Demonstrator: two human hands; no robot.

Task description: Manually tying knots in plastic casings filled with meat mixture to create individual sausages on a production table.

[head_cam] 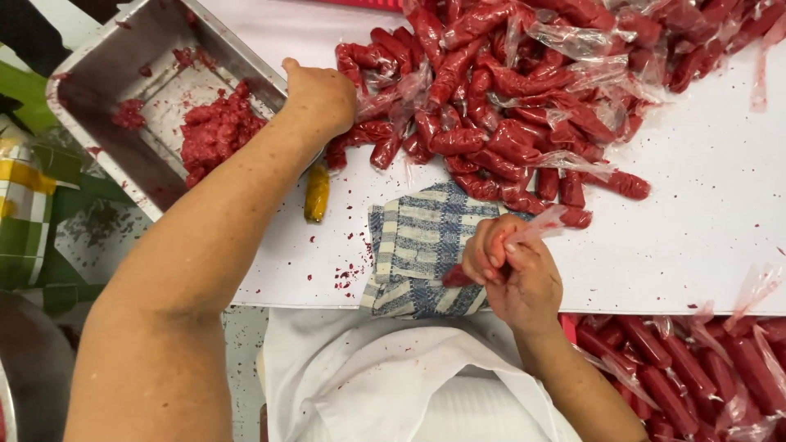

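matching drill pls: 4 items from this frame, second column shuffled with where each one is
Items:
1. loose ground meat
2. striped cloth
3. left hand
4. right hand

Places:
A. over the near table edge, pinching a partly filled plastic sleeve
B. inside the metal tray, far left
C. flat on the white table, in front of the person
D. at the tray's corner, beside the pile of wrapped red sausages

Pairs: 1-B, 2-C, 3-D, 4-A
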